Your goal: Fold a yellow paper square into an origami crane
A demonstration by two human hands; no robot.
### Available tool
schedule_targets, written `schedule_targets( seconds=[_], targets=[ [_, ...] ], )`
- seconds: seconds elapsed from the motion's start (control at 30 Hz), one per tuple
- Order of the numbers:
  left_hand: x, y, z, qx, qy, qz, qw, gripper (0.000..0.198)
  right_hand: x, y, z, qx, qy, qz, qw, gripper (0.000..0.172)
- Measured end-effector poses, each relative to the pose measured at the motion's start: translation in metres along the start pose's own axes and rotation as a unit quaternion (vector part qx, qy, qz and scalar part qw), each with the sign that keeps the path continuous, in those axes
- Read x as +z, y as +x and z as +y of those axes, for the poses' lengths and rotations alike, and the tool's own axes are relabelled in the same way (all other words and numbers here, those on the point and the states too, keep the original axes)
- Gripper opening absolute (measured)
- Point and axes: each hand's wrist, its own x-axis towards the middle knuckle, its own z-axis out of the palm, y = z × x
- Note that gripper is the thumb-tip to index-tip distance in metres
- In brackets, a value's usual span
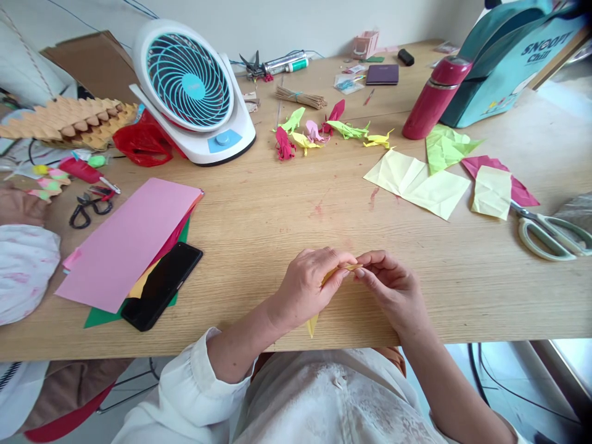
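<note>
My left hand and my right hand meet over the near edge of the wooden table. Both pinch a small folded piece of yellow paper. A yellow point of it sticks out below my left hand, past the table edge. Most of the paper is hidden by my fingers. Farther back lie several finished folded paper figures in green, pink, yellow and red.
A pink paper stack with a black phone lies at left. A white-and-blue fan stands behind it. Yellow and green sheets, scissors, a red bottle and a teal bag are at right.
</note>
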Motion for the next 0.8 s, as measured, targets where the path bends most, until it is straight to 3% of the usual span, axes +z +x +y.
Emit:
schedule_targets(
  seconds=[0.3, 0.6, 0.8],
  targets=[
    [0.0012, -0.0019, -0.0014, 0.037, 0.085, -0.001, 0.996, 0.013, 0.0017, 0.0009, -0.0002, -0.003, -0.016, -0.005, 1.000, 0.012],
    [0.0003, -0.0005, -0.0018, 0.038, 0.077, -0.010, 0.996, 0.009, 0.0024, 0.0000, -0.0013, -0.022, -0.041, 0.001, 0.999, 0.013],
    [0.0016, -0.0002, -0.0025, 0.044, 0.066, 0.019, 0.997, 0.007, 0.0010, 0.0011, -0.0034, -0.020, -0.029, 0.012, 0.999, 0.012]
  ],
)
